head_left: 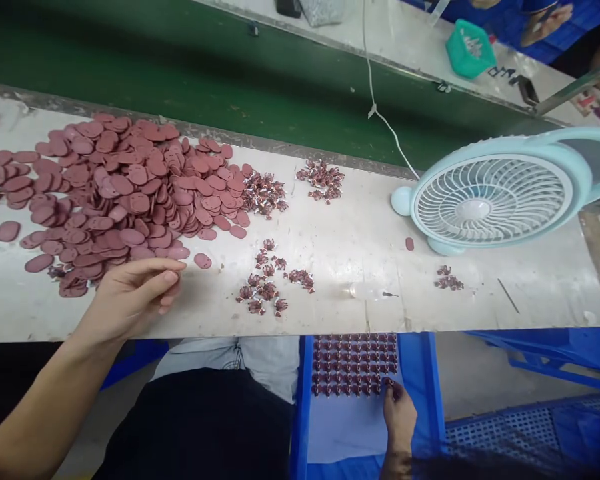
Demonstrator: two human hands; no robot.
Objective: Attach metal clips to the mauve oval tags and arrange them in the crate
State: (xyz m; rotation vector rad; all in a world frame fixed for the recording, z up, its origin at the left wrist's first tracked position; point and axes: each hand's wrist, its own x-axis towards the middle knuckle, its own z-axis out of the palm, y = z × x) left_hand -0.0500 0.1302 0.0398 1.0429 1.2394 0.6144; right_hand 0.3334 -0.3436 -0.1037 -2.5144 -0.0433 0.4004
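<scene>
My left hand [137, 291] is over the front of the white table [340, 267], beside a large heap of reddish oval discs [140, 180]. Its thumb and index finger are pressed together, and what they hold, if anything, is hidden. Low on the right, my right hand [399, 407] pinches a small dark red figure [391, 387] at the end of the front row in a blue tray [303, 407]. Several rows of such figures [355, 363] stand on the tray's white sheet. More small figures [267, 290] lie loose on the table between the hands.
A light blue fan [500, 193] rests at the table's right, its white cable [393, 133] running back. A small bottle with a dark tip [370, 292] lies near the front edge. Behind, another table holds a green basket [470, 50]; a person's hand [550, 25] shows there.
</scene>
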